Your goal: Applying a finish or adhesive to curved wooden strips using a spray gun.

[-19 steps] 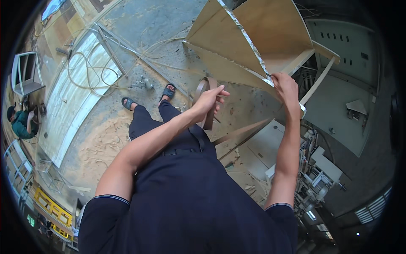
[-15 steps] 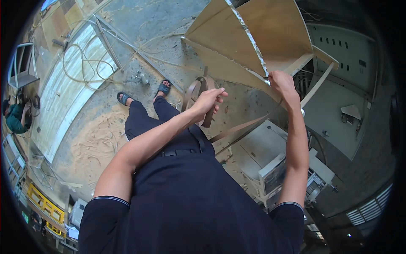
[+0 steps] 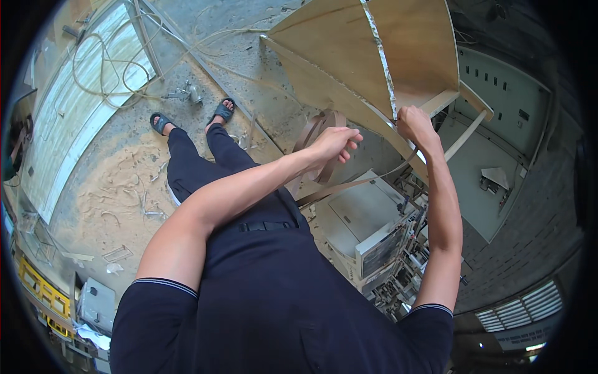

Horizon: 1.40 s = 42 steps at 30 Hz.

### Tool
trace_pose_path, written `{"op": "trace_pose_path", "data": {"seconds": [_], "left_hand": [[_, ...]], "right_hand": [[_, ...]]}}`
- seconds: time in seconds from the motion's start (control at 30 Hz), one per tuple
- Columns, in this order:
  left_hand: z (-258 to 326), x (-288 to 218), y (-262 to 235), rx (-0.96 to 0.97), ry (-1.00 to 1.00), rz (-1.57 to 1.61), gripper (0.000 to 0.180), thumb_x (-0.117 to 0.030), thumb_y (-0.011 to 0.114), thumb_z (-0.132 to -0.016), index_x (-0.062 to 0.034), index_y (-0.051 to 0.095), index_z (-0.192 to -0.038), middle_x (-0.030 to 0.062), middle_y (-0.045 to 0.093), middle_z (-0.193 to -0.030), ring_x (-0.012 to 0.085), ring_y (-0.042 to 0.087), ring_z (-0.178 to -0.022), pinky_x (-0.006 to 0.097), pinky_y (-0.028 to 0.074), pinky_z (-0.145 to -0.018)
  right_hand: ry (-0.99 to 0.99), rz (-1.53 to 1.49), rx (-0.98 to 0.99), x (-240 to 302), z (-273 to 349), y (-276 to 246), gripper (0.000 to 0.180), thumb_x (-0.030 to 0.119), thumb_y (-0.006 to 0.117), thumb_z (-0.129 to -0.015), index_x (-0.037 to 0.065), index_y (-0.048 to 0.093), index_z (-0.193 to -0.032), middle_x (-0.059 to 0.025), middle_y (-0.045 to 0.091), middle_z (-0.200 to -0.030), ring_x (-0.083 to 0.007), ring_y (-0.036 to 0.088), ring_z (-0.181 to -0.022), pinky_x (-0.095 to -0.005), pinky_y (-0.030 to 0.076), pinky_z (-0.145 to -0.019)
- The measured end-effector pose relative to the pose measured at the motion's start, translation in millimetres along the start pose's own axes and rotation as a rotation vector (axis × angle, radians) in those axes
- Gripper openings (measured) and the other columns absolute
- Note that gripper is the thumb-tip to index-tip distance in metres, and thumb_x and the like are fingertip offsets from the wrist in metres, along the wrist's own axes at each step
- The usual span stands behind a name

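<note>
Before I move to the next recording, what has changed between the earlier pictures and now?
The left hand has moved right, closer to the right hand, and the coil of brown strip has gone with it. The whole view has shifted too, so the floor things sit further left. No new grasp or release shows. The right hand stays by the wooden panel's edge; both feet stay planted.
</note>
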<state>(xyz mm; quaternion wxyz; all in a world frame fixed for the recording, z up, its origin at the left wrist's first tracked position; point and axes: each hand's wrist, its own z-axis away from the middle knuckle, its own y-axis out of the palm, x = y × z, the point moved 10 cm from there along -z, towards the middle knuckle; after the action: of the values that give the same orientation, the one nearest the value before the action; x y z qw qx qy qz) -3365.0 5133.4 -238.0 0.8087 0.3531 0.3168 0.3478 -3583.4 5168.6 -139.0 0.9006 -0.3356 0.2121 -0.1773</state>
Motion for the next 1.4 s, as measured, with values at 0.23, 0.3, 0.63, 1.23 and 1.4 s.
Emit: {"op": "trace_pose_path", "data": {"seconds": [0.23,0.3,0.63,1.23,1.4], "left_hand": [[-13,2,5,0.005,-0.011,-0.028,0.034,-0.038,0.055,-0.114,-0.0078,0.071,-0.122,0.0003,0.065,-0.098,0.0107,0.061,-0.066,0.029,0.053,-0.064],[-12,2,0,-0.004,-0.018,-0.033,0.035,-0.038,0.055,-0.114,-0.008,0.071,-0.121,0.0004,0.065,-0.098,0.0106,0.061,-0.066,0.029,0.053,-0.064],[-12,-11,-24,-0.043,0.02,-0.003,0.036,-0.038,0.056,-0.115,-0.0084,0.072,-0.127,-0.0001,0.067,-0.101,0.0093,0.061,-0.069,0.028,0.053,-0.068],[-16,14,-25,-0.04,-0.052,-0.04,0.037,-0.038,0.054,-0.115,-0.0093,0.073,-0.129,0.0006,0.069,-0.102,0.009,0.059,-0.065,0.028,0.052,-0.067],[-19,19,-25,-0.03,-0.047,-0.026,0.037,-0.038,0.055,-0.115,-0.0093,0.073,-0.13,0.0001,0.07,-0.101,0.0088,0.059,-0.065,0.028,0.052,-0.066]], "right_hand": [[0.013,0.026,0.043,7,-29,-4,0.016,0.006,0.067,-0.083,-0.006,0.076,-0.088,-0.031,0.075,-0.093,-0.0499,0.075,-0.091,-0.0567,0.06,-0.081],[0.029,0.095,0.117,11,-37,0,0.016,0.005,0.067,-0.081,-0.006,0.077,-0.089,-0.0296,0.076,-0.095,-0.0491,0.076,-0.092,-0.0568,0.061,-0.082],[0.056,0.071,0.226,6,-27,-6,0.021,0.004,0.065,-0.083,-0.007,0.078,-0.095,-0.0301,0.076,-0.095,-0.0473,0.076,-0.095,-0.0552,0.061,-0.084],[0.038,-0.011,-0.021,4,-9,-11,0.021,0.009,0.061,-0.088,-0.007,0.074,-0.083,-0.0349,0.069,-0.085,-0.0534,0.071,-0.084,-0.0598,0.056,-0.078],[0.072,0.0,-0.005,3,-6,-7,0.016,0.005,0.063,-0.082,-0.006,0.074,-0.082,-0.0332,0.071,-0.084,-0.0519,0.073,-0.083,-0.0591,0.058,-0.077]]}}
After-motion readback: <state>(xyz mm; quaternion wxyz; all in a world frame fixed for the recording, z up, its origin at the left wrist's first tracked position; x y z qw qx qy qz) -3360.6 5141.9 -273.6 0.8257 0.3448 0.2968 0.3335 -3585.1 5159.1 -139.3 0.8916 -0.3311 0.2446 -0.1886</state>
